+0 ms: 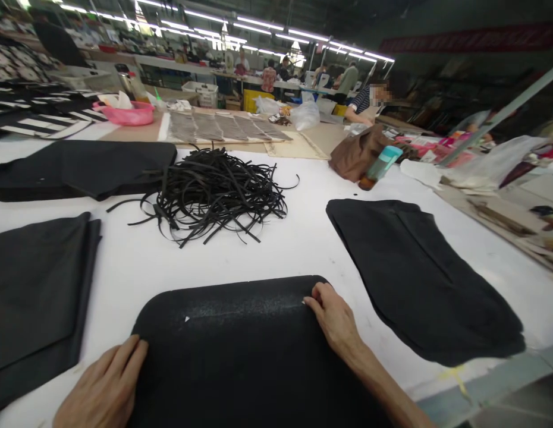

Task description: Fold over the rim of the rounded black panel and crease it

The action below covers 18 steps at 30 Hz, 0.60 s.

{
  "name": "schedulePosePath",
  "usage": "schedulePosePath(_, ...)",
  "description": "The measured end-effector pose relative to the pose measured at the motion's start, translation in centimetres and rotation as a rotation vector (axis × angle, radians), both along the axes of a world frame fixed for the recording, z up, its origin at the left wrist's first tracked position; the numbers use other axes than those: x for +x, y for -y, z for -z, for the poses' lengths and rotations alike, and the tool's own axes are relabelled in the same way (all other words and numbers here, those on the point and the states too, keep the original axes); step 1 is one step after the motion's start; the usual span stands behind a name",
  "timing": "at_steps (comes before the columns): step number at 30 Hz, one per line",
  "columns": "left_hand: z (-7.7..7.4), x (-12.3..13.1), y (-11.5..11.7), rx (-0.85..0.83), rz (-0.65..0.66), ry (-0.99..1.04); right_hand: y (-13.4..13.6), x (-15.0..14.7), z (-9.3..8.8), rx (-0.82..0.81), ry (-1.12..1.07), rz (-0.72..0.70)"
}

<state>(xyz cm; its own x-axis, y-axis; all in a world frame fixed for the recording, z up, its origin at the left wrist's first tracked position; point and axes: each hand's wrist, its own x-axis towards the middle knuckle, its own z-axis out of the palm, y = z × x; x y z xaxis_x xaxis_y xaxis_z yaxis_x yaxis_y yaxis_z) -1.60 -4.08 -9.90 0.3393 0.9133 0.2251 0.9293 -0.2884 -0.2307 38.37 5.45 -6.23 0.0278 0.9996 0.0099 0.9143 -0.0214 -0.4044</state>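
Resting flat on the white desk [303,249], the rounded black fabric panel [241,345] is the landmark in the head view, closest to the camera. The left hand [104,389] lies on the desk at the panel's near-left edge, fingers spread and flat, its grip closed on nothing. The right hand [334,318] sits at the panel's far-right corner, fingertips curled onto the edge by a faint chalk line (whether they pinch the cloth or only press it, I cannot tell). Beyond the panel lies a tangle of black strips [214,193]; to its right, well apart, another black piece [419,279]; to its left, folded black cloth [35,297]. My judgement: with only one corner pinned, the panel could skew or wrinkle if that hand drags, shifting the chalk mark.
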Motion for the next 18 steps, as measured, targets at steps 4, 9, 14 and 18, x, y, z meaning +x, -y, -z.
schedulePosePath(4,-2.2,1.5,0.0,0.017,-0.069,-0.014,-0.4,1.2,0.4,-0.029,-0.124,0.007)
schedulePosePath(9,-3.4,2.3,-0.3,-0.109,-0.233,-0.019,-2.2,2.8,1.9,-0.126,-0.265,0.017)
schedulePosePath(14,-4.1,2.5,-0.1,-0.221,-0.322,-0.008,-3.0,3.8,2.7,-0.164,-0.300,0.066)
schedulePosePath(18,-4.2,2.0,0.3,-0.208,-0.361,-0.014,-2.8,5.6,2.8,-0.120,-0.255,0.113)
